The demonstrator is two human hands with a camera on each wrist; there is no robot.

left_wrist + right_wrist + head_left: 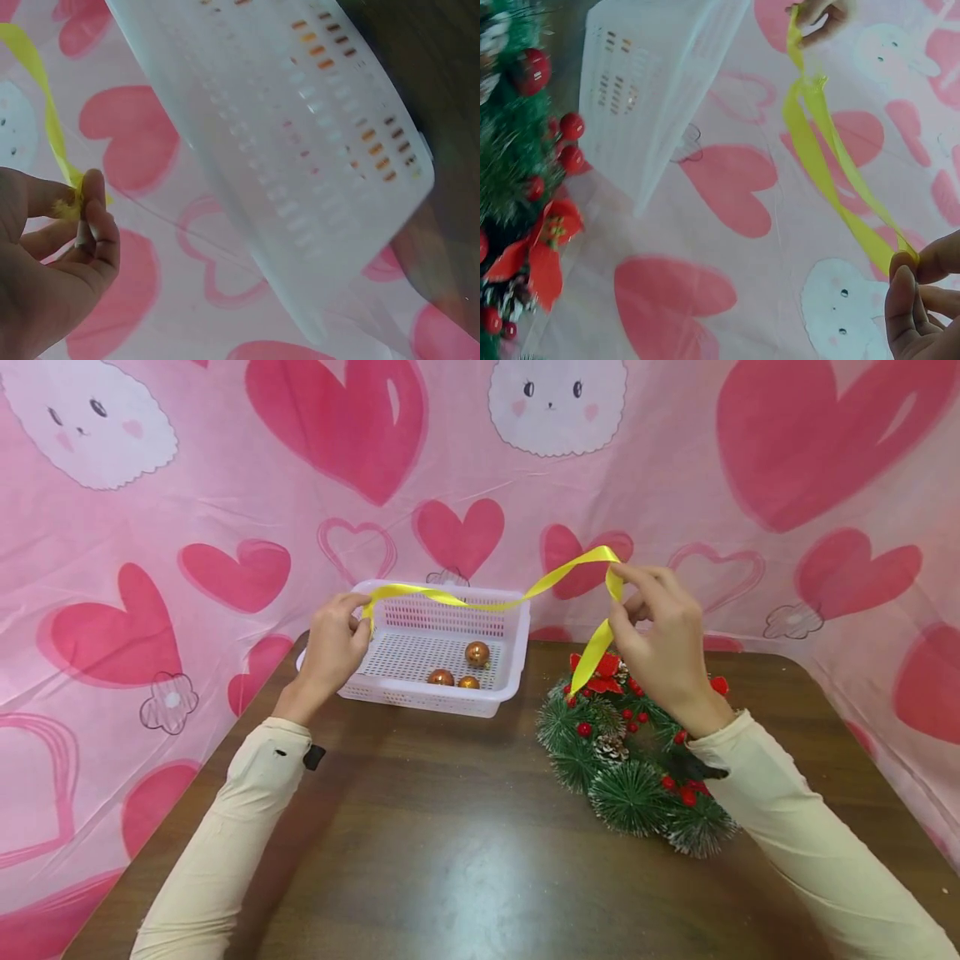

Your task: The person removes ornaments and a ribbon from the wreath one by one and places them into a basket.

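Note:
A yellow ribbon (495, 602) stretches in the air between both hands, above a white plastic basket (517, 647). My left hand (339, 639) pinches one end (71, 199) over the basket's left rim. My right hand (656, 631) pinches the ribbon (817, 142) at its fold, higher up and to the right; a loose tail (592, 656) hangs from it toward a green wreath (630, 777) with red berries, pine cones and a red bow (544, 251). Three copper baubles (477, 653) lie inside the basket.
The basket and wreath sit on a dark wooden table (450, 852). A pink cloth with hearts and white bunny faces (225, 485) hangs behind and drapes past the table's sides. The basket (300, 150) looms close in the left wrist view.

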